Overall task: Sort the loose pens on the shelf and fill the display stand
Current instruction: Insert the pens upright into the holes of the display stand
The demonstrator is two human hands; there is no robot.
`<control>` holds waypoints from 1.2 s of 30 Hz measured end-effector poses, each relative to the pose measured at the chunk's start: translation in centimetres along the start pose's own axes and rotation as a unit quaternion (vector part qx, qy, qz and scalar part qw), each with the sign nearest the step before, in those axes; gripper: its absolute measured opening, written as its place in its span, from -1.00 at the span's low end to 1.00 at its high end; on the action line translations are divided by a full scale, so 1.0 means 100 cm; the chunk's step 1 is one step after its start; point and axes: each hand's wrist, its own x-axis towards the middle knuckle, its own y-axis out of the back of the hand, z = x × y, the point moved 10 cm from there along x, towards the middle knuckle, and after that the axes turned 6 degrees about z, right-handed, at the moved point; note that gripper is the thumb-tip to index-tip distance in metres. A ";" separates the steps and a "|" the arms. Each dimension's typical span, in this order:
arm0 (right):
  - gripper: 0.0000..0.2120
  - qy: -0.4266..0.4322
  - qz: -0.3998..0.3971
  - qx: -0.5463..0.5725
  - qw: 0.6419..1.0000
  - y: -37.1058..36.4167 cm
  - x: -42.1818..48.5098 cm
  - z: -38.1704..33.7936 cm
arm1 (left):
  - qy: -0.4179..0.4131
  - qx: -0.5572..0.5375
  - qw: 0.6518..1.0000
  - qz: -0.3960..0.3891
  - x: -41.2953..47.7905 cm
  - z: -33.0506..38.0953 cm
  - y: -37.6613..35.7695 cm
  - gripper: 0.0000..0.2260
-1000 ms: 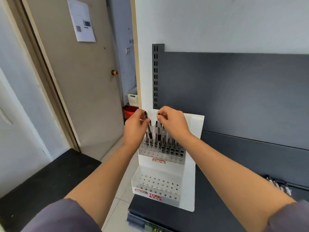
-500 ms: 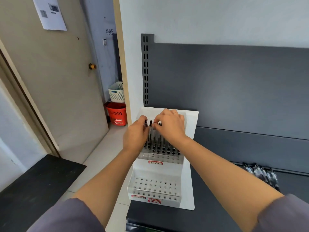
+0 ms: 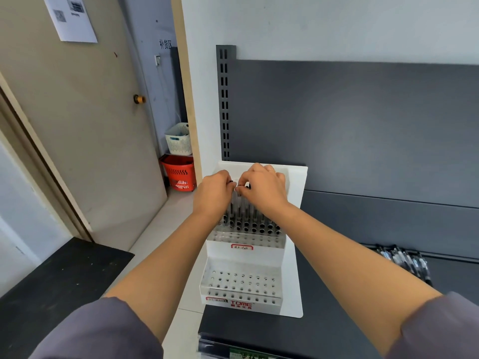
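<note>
The white display stand (image 3: 294,255) sits at the left end of the dark shelf (image 3: 324,332), with two perforated tiers. Pens (image 3: 248,218) stand upright in the upper tier, their tops under both hands; I count about eight barrels along the front row. The left hand (image 3: 213,194) and right hand (image 3: 261,189) meet above them, fingertips pinched on pen caps. The lower tier holds none. A loose pile of pens (image 3: 404,263) lies well apart to the right, too bunched to count.

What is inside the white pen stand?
The stand's upper tier holds upright pens; both hands cover their tops. Its lower tier shows only bare holes.
</note>
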 end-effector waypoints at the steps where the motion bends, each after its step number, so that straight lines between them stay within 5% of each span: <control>1: -0.87 0.005 0.000 -0.003 1.000 -0.001 0.000 -0.001 | -0.006 0.003 1.000 -0.010 -0.001 0.000 -0.002 -0.85; 12: -0.81 0.022 0.005 0.015 1.000 0.005 0.001 0.003 | -0.016 -0.056 0.998 0.036 -0.007 -0.003 0.008 -0.83; 20: -0.81 0.024 0.058 0.003 0.998 0.046 -0.019 0.050 | -0.131 0.017 0.986 0.097 -0.018 0.064 0.016 -0.85; 28: -0.80 0.017 0.034 -0.043 0.998 0.102 -0.085 0.157 | -0.211 0.029 0.976 0.036 -0.062 0.184 -0.060 -0.84; 36: -0.81 -0.099 -0.061 -0.032 0.993 0.141 -0.169 0.307 | -0.214 0.004 0.975 -0.058 -0.123 0.288 -0.153 -0.81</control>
